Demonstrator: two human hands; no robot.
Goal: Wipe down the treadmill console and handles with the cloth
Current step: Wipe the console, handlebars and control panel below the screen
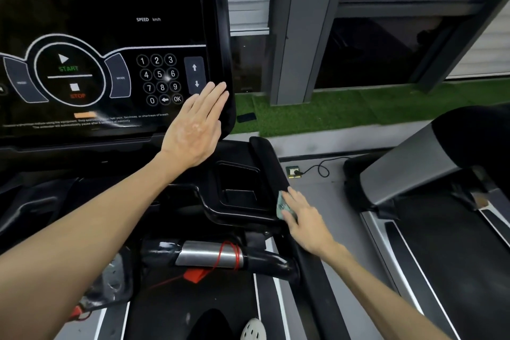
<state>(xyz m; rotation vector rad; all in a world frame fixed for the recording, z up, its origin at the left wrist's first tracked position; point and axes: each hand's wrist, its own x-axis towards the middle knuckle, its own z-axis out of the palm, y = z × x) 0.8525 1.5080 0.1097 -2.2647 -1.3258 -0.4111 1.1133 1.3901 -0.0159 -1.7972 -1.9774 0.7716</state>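
- Pressing flat on the lower right corner of the console [110,22], the left hand [194,130] had its fingers straight and together, holding nothing.
- The right hand [306,218] lay with extended fingers on the cloth [282,205], pressing it against the right handle [269,160].
- The cloth, a small pale-green wad, was mostly covered by those fingers.
- The keypad [160,80] sat just left of the left fingertips.
- A red cord [233,254] wrapped the silver section of the front bar [209,255], nearer the person.
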